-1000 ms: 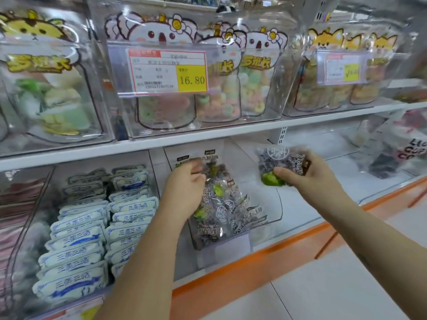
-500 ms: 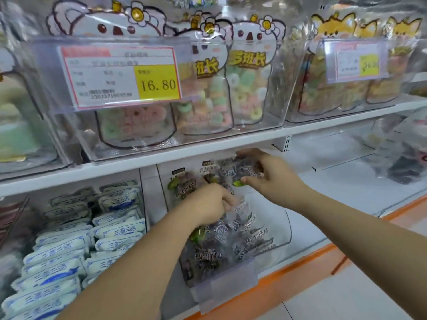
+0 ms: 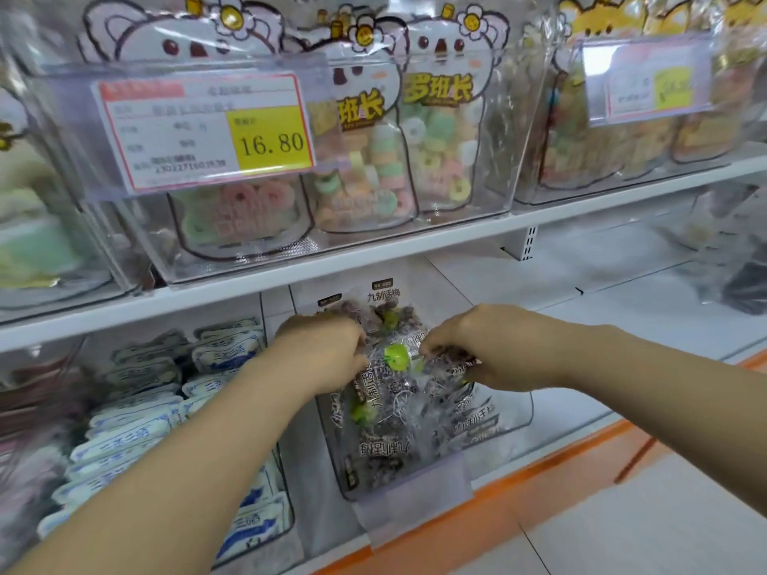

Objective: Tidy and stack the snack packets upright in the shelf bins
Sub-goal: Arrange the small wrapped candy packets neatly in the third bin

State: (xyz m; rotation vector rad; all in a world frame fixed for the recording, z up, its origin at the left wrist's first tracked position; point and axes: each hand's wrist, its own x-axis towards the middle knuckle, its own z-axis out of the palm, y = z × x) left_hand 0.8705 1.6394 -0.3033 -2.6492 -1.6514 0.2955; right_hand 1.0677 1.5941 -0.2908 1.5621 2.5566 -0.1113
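Well up inside the lower shelf, both hands meet over a clear plastic bin (image 3: 512,412) of dark plum packets (image 3: 386,446). The left hand (image 3: 328,350) has its fingers curled into the top of the front packet (image 3: 396,361), the one with a green spot. The right hand (image 3: 494,346) pinches the same crinkly plastic from the other side. That packet sits at the top of the pile, above others that lie tilted against the bin's front wall. One taller packet stands upright behind. A blank label holder (image 3: 415,495) hangs on the bin's front.

Just to the left, a second bin holds white-and-blue pouches (image 3: 137,425) stacked in rows, and the left forearm hides part of them. Right of the plum bin the white shelf board (image 3: 602,325) runs on to a blurred dark bag (image 3: 743,284) at the far edge.

Close above the hands runs the upper shelf (image 3: 373,253). It carries clear bins of ring sweets in bear-shaped bags (image 3: 440,130), a red-and-yellow price tag (image 3: 207,130) reading 16.80, and fox-topped bags (image 3: 622,159) behind a second tag (image 3: 647,80). Below, an orange strip (image 3: 539,466) edges the shelving, and pale floor tiles (image 3: 664,524) lie beneath.
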